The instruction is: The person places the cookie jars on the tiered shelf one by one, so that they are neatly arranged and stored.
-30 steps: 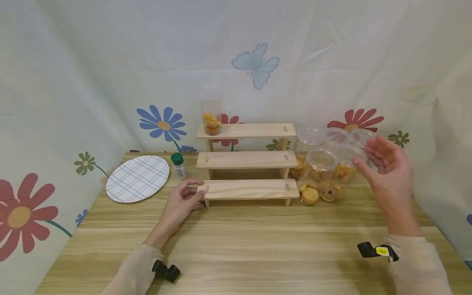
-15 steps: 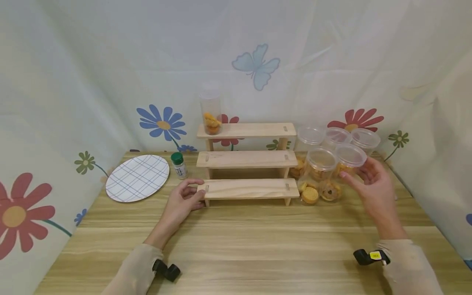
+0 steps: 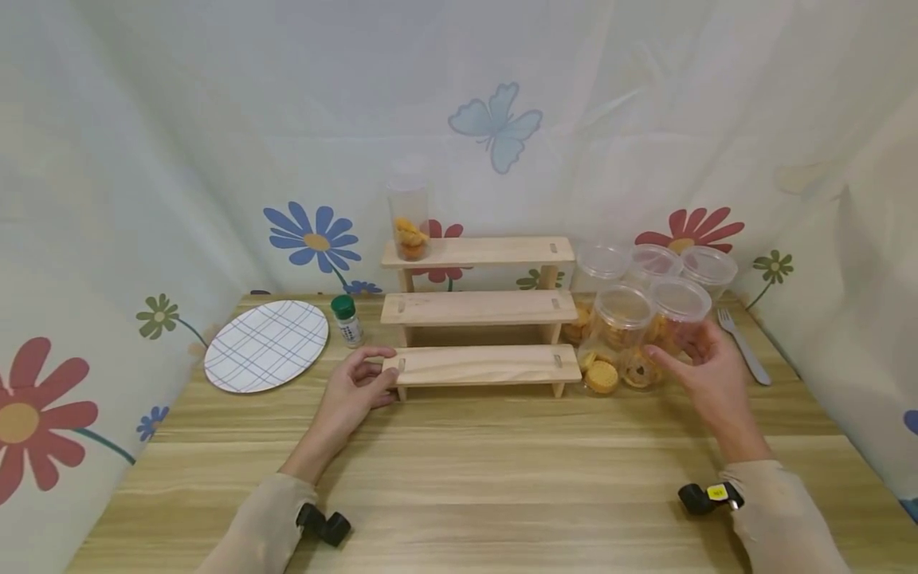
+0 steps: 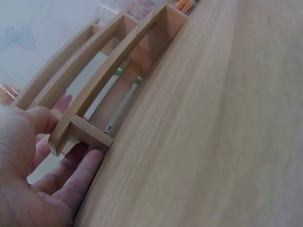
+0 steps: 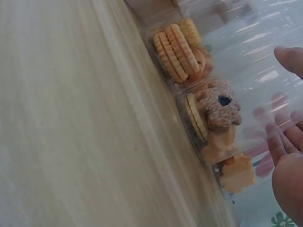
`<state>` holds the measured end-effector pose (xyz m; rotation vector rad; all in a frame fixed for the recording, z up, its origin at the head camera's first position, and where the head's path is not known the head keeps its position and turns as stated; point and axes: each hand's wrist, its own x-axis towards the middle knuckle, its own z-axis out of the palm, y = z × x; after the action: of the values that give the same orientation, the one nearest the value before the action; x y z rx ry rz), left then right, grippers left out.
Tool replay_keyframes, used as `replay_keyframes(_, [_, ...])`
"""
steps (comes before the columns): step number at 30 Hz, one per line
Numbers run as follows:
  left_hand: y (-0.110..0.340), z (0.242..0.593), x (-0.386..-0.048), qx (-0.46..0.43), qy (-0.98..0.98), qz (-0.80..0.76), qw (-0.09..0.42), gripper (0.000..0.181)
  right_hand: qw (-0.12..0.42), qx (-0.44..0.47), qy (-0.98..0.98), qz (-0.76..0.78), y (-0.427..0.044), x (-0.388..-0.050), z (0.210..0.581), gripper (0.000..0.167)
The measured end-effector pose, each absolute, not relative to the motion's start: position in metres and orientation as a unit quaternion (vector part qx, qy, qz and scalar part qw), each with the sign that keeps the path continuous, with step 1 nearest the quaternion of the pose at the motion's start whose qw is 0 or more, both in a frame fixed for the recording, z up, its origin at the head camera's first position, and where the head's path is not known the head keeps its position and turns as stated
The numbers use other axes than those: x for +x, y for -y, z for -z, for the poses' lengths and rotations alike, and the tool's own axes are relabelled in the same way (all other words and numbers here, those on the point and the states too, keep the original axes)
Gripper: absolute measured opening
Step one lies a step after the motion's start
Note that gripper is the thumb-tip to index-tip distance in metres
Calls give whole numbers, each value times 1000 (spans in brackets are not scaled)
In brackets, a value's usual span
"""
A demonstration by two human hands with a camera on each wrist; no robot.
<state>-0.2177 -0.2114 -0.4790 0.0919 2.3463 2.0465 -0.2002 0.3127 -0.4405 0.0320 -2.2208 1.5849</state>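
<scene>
In the head view a three-tier wooden display rack point(image 3: 488, 365) stands at mid-table. My left hand point(image 3: 358, 383) grips the left end of its lowest step; the left wrist view shows fingers point(image 4: 78, 177) against the leg under the board. On the right, several clear lidded jars of cookies stand close together. My right hand point(image 3: 706, 375) is curled round the front right jar point(image 3: 641, 371), thumb in front and fingers on its far right side. Through the plastic in the right wrist view, a flower-shaped cookie point(image 5: 220, 106) shows in that jar. Another cookie jar point(image 3: 410, 227) stands on the top step's left end.
A white checked plate point(image 3: 267, 347) lies at the left, with a green-capped shaker point(image 3: 347, 321) between it and the rack. A fork point(image 3: 743, 347) lies right of the jars. Patterned cloth point(image 3: 495, 127) hangs behind the table.
My right hand has come in leftward and down from beside the jars, and now reaches round the front right jar. The fork has come into view. My left hand stays on the rack.
</scene>
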Motion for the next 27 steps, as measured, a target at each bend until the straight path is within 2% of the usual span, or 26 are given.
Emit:
replay_keyframes(6, [211,479,-219,30,-751,-660,12,38,200,34,787,-583,-313,-204,445,44])
replay_keyframes(27, [211,479,-217,26,-756,-654,8,37,181,32,795,-579,-319,-205,453,50])
